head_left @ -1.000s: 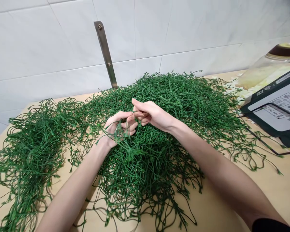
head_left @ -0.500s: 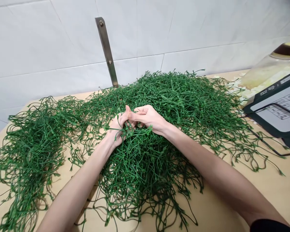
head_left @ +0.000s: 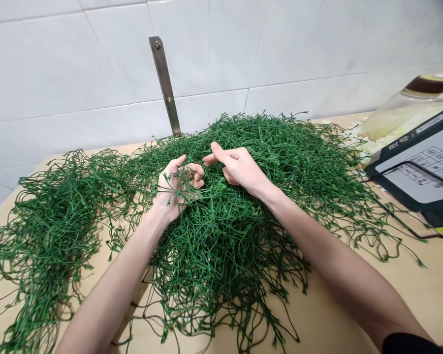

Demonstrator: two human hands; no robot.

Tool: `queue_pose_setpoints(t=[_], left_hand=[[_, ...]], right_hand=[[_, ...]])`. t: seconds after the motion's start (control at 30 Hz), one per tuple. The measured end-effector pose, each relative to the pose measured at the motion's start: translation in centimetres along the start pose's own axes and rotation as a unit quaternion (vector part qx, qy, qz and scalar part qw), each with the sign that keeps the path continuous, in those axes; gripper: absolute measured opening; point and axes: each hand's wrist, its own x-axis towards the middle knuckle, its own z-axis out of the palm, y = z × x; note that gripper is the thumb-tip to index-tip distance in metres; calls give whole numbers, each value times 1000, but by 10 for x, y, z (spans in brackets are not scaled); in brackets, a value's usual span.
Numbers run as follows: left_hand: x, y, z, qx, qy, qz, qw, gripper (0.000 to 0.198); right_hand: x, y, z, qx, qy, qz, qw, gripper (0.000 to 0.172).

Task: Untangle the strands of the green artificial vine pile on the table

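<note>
I have one view only, from the camera worn on the head: it looks forward and down across the tabletop (head_left: pixel 409 295), close over the forearms, which enter from the near edge. It faces the white tiled wall (head_left: pixel 77 73) at the far side. The green strands (head_left: pixel 243 236) fill the middle; a keypad device (head_left: pixel 421 172) sits cut off at the right.

Two hands of mine: left hand (head_left: pixel 175 189), right hand (head_left: pixel 239 168). Two heaps of green strands: big heap (head_left: pixel 243 196) center, smaller heap (head_left: pixel 47 231) left of frame. One metal bracket (head_left: pixel 165 86), one scale (head_left: pixel 421 167), one jar (head_left: pixel 402 115), one desk (head_left: pixel 409 290).
</note>
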Motion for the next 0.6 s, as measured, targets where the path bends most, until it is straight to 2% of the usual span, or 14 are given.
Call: queue_pose_setpoints(t=[0.13, 0.27, 0.37, 0.47, 0.6], left_hand=[[3, -2, -2, -11, 48, -1, 999, 30], [3, -6, 0, -4, 72, 23, 997, 28], [2, -9, 1, 27, 68, 40, 997, 30], [0, -10, 2, 67, 60, 45, 995, 30], [-1, -8, 5, 55, 61, 36, 996, 30]], right_hand=[[-2, -2, -1, -78, 0, -31, 996, 50], [-4, -1, 0, -65, -11, -30, 997, 43], [-4, 2, 2, -49, -76, -25, 996, 38], [-5, 4, 6, -72, -141, -51, 986, 28], [-5, 3, 5, -109, -137, -77, 982, 19]])
